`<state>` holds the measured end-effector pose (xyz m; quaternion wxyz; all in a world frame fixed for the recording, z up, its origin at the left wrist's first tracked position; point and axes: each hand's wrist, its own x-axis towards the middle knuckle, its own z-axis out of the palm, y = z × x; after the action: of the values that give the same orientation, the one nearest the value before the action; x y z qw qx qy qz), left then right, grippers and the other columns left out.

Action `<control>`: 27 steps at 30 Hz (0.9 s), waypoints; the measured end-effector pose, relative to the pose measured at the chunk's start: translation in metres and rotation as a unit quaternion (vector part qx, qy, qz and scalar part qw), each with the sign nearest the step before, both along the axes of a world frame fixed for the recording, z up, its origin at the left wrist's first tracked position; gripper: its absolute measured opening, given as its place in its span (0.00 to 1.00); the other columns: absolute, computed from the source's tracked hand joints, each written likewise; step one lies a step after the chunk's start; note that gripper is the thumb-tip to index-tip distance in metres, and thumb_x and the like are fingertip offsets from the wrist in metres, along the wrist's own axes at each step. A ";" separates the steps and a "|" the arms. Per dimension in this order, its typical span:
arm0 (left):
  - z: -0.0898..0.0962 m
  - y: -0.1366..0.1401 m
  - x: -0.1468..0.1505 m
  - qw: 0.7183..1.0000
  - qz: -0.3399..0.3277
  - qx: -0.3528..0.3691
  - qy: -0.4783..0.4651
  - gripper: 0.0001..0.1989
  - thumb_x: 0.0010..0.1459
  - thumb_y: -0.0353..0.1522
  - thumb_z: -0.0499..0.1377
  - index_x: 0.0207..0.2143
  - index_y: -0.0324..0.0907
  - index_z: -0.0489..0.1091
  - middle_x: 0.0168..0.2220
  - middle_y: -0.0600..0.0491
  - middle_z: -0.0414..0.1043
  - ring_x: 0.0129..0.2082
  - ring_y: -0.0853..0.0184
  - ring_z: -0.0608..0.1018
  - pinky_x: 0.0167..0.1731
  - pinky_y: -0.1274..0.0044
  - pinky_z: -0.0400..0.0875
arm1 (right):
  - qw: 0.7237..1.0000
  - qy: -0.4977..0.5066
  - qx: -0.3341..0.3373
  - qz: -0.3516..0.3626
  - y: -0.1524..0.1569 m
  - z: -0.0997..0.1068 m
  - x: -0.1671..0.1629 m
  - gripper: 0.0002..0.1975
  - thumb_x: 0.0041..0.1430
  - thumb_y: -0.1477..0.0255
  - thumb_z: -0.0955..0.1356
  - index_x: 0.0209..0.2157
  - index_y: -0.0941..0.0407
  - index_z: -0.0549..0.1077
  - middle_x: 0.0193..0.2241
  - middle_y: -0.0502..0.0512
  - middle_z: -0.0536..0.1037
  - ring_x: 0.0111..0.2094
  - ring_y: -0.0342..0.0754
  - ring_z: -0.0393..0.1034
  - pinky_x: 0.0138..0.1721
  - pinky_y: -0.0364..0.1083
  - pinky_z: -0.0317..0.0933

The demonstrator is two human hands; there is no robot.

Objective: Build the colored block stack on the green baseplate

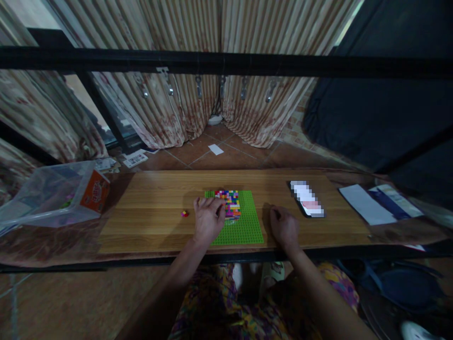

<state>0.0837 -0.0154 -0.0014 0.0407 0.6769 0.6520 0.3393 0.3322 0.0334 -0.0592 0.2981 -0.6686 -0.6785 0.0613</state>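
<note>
A low block of many-coloured toy building bricks [232, 208] stands on a green studded baseplate [249, 226]. My left hand [209, 218] reaches over the left side of this block, its thumb and index finger bent towards each other at the bricks. Whatever lies between those fingertips, if anything, is too small to make out. To the right of the baseplate, my right hand [284, 227] rests on the wooden board, curled into a loose fist with nothing visible in it. A small cluster of red and yellow bricks [184, 214] lies left of my left hand.
The wooden board [148, 198] lies on a brownish table. A phone [307, 198] is at the right, with papers [368, 204] beyond it. At the far left sits a clear plastic box [53, 193] with an orange label. A dark metal bar [226, 63] crosses behind.
</note>
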 end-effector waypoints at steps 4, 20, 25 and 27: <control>0.001 0.000 0.000 1.000 -0.002 -0.004 0.000 0.08 0.60 0.32 0.53 0.36 0.48 0.72 0.37 0.54 0.76 0.42 0.62 0.73 0.54 0.63 0.53 | 1.000 -0.005 -0.006 -0.002 0.000 0.000 0.000 0.18 0.59 0.64 0.59 0.34 0.58 0.76 0.35 0.60 0.79 0.33 0.50 0.72 0.34 0.45 0.58; 0.002 0.000 0.001 1.000 -0.008 0.001 -0.001 0.09 0.60 0.32 0.53 0.37 0.49 0.74 0.38 0.54 0.77 0.41 0.63 0.73 0.55 0.62 0.52 | 1.000 -0.001 -0.002 -0.003 0.000 -0.001 0.000 0.18 0.60 0.64 0.58 0.35 0.58 0.76 0.35 0.61 0.79 0.34 0.51 0.72 0.34 0.46 0.58; 0.001 0.000 0.001 1.000 -0.002 0.000 -0.009 0.09 0.59 0.32 0.54 0.35 0.49 0.74 0.37 0.54 0.77 0.42 0.63 0.74 0.56 0.62 0.51 | 1.000 -0.002 -0.004 -0.005 0.000 -0.001 0.000 0.19 0.60 0.64 0.58 0.35 0.58 0.76 0.35 0.62 0.79 0.33 0.50 0.72 0.34 0.46 0.59; 0.001 0.000 0.001 1.000 0.000 -0.002 -0.009 0.09 0.60 0.32 0.54 0.35 0.49 0.74 0.38 0.55 0.77 0.42 0.62 0.74 0.56 0.61 0.50 | 1.000 -0.001 -0.003 -0.004 0.001 -0.001 0.000 0.18 0.60 0.64 0.58 0.35 0.58 0.76 0.35 0.62 0.79 0.33 0.50 0.72 0.34 0.46 0.59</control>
<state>0.0848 -0.0151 -0.0001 0.0477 0.6741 0.6520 0.3439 0.3325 0.0339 -0.0603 0.2958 -0.6719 -0.6763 0.0613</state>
